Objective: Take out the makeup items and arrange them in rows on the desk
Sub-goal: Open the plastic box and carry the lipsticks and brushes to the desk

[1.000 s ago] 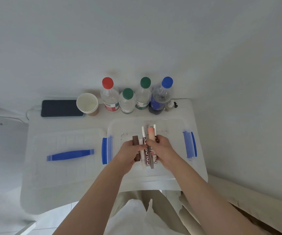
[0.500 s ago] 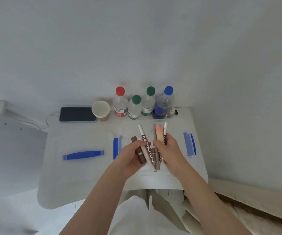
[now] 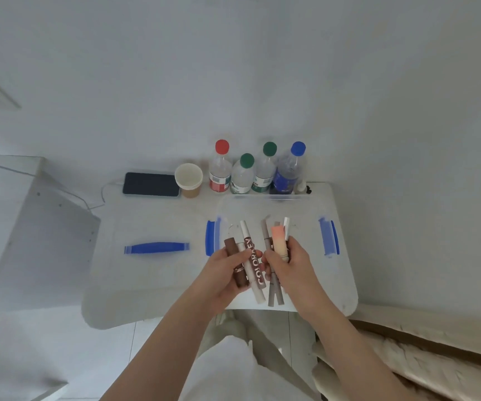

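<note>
fingers of the left hand curl round a short brown lipstick tube and a long white-and-brown lettered tube. at 3 o'clock, touching, the right hand grips a peach gradient tube with slim grey pencils. both hover over the clear plastic bin on the white desk.

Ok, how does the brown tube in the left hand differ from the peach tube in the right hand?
The brown tube is dark all over with a pale band partway down; the peach tube fades from orange to cream. The brown tube shares the left hand with one lettered white stick; the peach tube sits in a bigger bundle of slim sticks in the right hand. Both are short, stubby, gripped and held above the clear box.
</note>
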